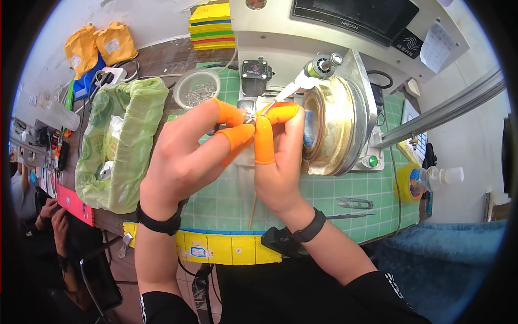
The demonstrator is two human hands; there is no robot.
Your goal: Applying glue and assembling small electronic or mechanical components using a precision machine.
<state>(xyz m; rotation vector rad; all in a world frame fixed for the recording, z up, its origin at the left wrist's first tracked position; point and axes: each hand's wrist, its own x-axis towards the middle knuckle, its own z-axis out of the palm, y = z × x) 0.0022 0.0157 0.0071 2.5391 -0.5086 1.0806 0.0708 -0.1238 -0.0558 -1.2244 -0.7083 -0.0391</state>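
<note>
Orange covers on the fingertips, a person bends both hands to close work over a bench laid with a green cutting mat [334, 191]. The left hand [181, 148] pinches a small silvery metal piece [249, 116] between its covered fingertips, above the mat and in front of a pale machine [280, 46]. The right hand [280, 173] meets it there, fingers bent in close to the same piece; whether they grip it too, I cannot tell. A narrow white pointed part [294, 88] slants down to the fingertips, its lower end partly hidden among them.

Just beside the right hand stands a round, dull gold drum [341, 124]. Past the left hand, a clear bowl [184, 89] holds a heap of tiny silvery bits [199, 94]; a bin [127, 170] lined with a pale green bag sits farther left. Near the right forearm, small snips [356, 203] and a thin dark tool [350, 216] lie on the mat, with a roll of yellow tape [403, 183] and a clear bottle [434, 175] at its right end. A thin stick [252, 211] lies below the hands, and a yellow strip [226, 249] runs along the bench's near edge.

Behind, 2 orange packets [81, 51] lean near the wall, and a stack of mostly yellow folders [211, 27] stands beside the machine. At far left, another person's hands [58, 224] rest by a pink board [75, 205].
</note>
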